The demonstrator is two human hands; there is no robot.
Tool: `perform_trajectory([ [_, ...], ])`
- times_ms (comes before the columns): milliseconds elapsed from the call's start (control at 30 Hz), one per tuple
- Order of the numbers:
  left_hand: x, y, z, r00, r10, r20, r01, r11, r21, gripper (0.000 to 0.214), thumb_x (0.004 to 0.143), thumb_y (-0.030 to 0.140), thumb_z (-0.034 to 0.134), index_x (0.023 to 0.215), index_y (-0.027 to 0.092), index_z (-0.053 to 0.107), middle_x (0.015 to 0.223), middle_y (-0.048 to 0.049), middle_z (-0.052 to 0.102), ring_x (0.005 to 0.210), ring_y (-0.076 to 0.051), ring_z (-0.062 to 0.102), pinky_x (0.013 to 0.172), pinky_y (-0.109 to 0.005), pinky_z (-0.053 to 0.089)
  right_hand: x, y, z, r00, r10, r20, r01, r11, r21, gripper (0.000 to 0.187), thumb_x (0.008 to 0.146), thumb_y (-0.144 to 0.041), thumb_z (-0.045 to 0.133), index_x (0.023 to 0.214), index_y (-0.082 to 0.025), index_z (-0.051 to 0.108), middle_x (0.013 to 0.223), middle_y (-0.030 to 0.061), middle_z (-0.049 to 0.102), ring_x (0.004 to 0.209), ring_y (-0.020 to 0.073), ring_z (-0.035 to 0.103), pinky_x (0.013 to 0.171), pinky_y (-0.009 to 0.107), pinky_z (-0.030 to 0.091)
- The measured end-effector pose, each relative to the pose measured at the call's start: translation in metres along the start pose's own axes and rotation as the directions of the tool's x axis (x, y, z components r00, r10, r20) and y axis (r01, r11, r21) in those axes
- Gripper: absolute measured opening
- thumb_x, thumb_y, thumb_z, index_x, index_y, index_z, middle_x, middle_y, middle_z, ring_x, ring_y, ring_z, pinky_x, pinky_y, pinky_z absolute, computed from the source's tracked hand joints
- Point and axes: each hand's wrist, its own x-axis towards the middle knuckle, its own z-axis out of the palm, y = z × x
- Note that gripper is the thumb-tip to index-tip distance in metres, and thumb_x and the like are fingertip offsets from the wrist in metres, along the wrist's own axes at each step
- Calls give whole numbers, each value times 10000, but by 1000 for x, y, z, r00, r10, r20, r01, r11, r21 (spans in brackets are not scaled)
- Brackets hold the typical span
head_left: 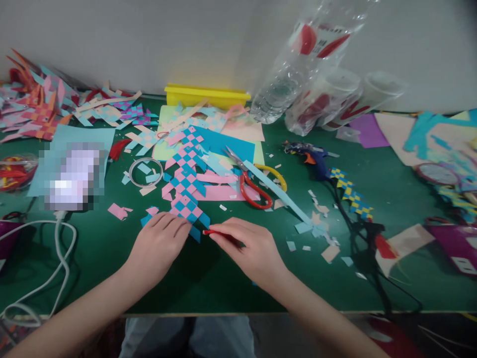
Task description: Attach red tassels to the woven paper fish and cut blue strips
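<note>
My left hand [161, 241] is closed over the near end of a pink and blue woven paper piece [187, 208]; its fingertips are partly hidden. Similar checkered weaving [188, 158] runs away from it in a column over the green table. Between the thumb and fingers of my right hand [250, 243] is a thin red strip [207, 232], its tip pointing at the blue corner of the weaving, a small gap apart. Scissors [257, 196] with one red and one yellow handle loop lie beyond my right hand. A roll of clear tape [145, 172] rests left of the weaving.
A blue glue gun [315, 158] and its dark cable lie to the right. Plastic bottle [294, 69] and paper cups [372, 97] stand at the wall. Paper scraps [320, 223] are strewn about. On the left is a charging phone [74, 174] with a white cable [61, 253].
</note>
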Motion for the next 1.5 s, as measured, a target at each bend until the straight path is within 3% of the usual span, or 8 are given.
perform_trajectory([
  [67,-1,0,0,1000,10,-12,-10,1000,3,217,870,62,477,989,106,652,929,-99,708,851,-237,657,815,-402,521,-2,-3,0,987,145,75,-152,983,102,101,858,-192,615,901,-202,706,789,14,729,683,124,662,613,230,503],
  [133,-3,-1,-1,1000,13,-23,-13,1000,1,225,877,65,465,1002,105,648,942,-100,715,857,-237,665,825,-404,524,-5,-8,2,915,331,229,-386,882,270,97,859,-234,603,878,-202,692,721,0,719,613,115,652,561,218,499],
  [233,-3,-6,0,998,-26,-53,23,998,-50,215,893,87,468,1020,122,639,919,-77,723,830,-223,674,786,-384,528,-10,-14,12,695,479,536,-718,503,481,164,855,-333,589,824,-174,609,583,-17,671,459,98,596,423,185,442],
  [300,-3,-10,0,994,-84,-69,76,992,-104,192,900,106,492,1020,141,638,875,-53,723,796,-207,674,751,-361,525,-11,-17,21,576,467,671,-813,242,530,240,829,-400,610,797,-169,550,544,-18,657,397,88,561,381,171,409],
  [400,-2,-18,2,978,-188,-94,166,966,-199,145,910,169,529,989,176,651,806,-25,716,721,-178,666,691,-318,520,-9,-19,33,512,465,722,-818,6,576,301,793,-436,644,811,-149,551,532,-8,655,388,81,560,393,163,415],
  [700,-2,-26,8,902,-423,-86,340,818,-463,151,880,309,593,950,215,688,895,-18,744,774,-169,703,662,-266,566,11,-20,53,515,538,667,-709,-171,684,218,824,-330,617,816,-114,595,602,28,686,415,90,594,452,191,474],
  [1033,1,-24,7,944,-234,-233,142,924,-354,88,896,236,584,920,221,668,779,-1,714,735,-163,674,670,-294,554,17,-31,68,463,621,632,-607,-298,737,244,918,-222,472,747,-109,604,594,48,678,440,109,612,495,241,538],
  [1500,1,-21,3,966,-49,-256,-33,951,-306,110,865,128,595,945,160,663,859,-27,746,780,-157,699,878,-372,545,11,-30,75,579,599,553,-544,-222,810,253,717,-338,719,617,-152,580,513,-36,547,454,63,483,492,205,438],
])
